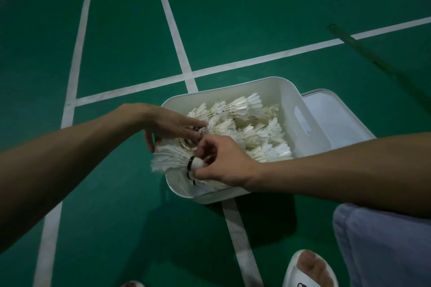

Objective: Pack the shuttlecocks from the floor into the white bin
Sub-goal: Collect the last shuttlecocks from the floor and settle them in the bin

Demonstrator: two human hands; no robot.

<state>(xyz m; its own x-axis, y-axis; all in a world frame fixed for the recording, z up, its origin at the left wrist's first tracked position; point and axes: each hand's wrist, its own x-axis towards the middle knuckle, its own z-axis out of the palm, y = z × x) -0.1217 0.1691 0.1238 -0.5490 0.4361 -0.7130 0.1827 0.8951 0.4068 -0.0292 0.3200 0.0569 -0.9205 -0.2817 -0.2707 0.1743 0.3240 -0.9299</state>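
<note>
Green floor [233, 18] with white lines, and the white bin [289, 98] sat heaped with shuttlecocks [245, 123]. At its near rim the right hand [224, 165] pinched one shuttlecock [172, 158] by the cork, while the left hand [168, 123] reached across, fingers straight on the feathers.

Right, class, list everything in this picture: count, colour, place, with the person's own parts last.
white bin: one, white, centre.
loose shuttlecocks: many, white, piled in the bin.
held shuttlecock: one, white with black band, over the bin's near-left corner.
lid: one, white, right of the bin.
floor: green, white lines.
pole: one, dark, upper right.
sandal: one, white, bottom edge.
trouser leg: one, greyish, bottom right.
left hand: one, touching the pile.
right hand: one, pinching the held shuttlecock's cork.
</note>
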